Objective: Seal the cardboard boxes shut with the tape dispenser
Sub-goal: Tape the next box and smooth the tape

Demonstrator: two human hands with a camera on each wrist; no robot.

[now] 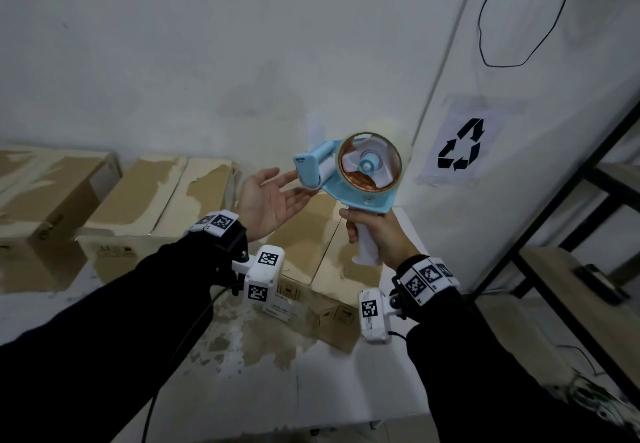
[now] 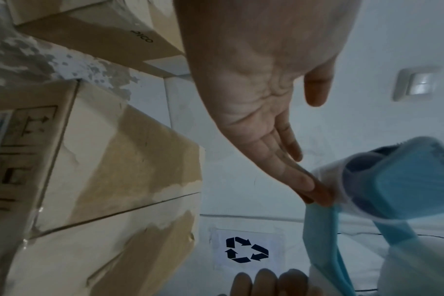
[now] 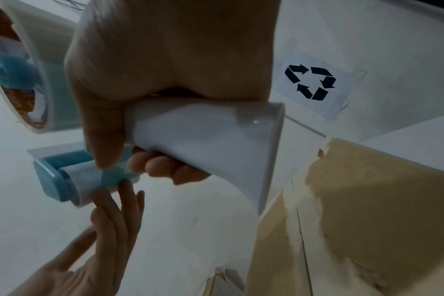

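Note:
My right hand [image 1: 375,238] grips the white handle [image 3: 210,144] of a light-blue tape dispenser [image 1: 349,172], held up in the air in front of the wall. A roll of clear tape [image 1: 370,162] sits on its hub. My left hand [image 1: 273,196] is palm up with straight fingers. Its fingertips [image 2: 314,192] touch the dispenser's roller end [image 3: 71,186]. Below the hands lie cardboard boxes with flaps closed: one under the dispenser [image 1: 311,255], one left of it [image 1: 156,200], and a third at far left [image 1: 45,193].
The boxes sit on a worn white table [image 1: 311,366] against a white wall. A recycling sign [image 1: 460,144] is taped to a white panel on the right. A black-framed shelf [image 1: 571,269] stands at far right. A black cable [image 1: 502,44] hangs on the wall.

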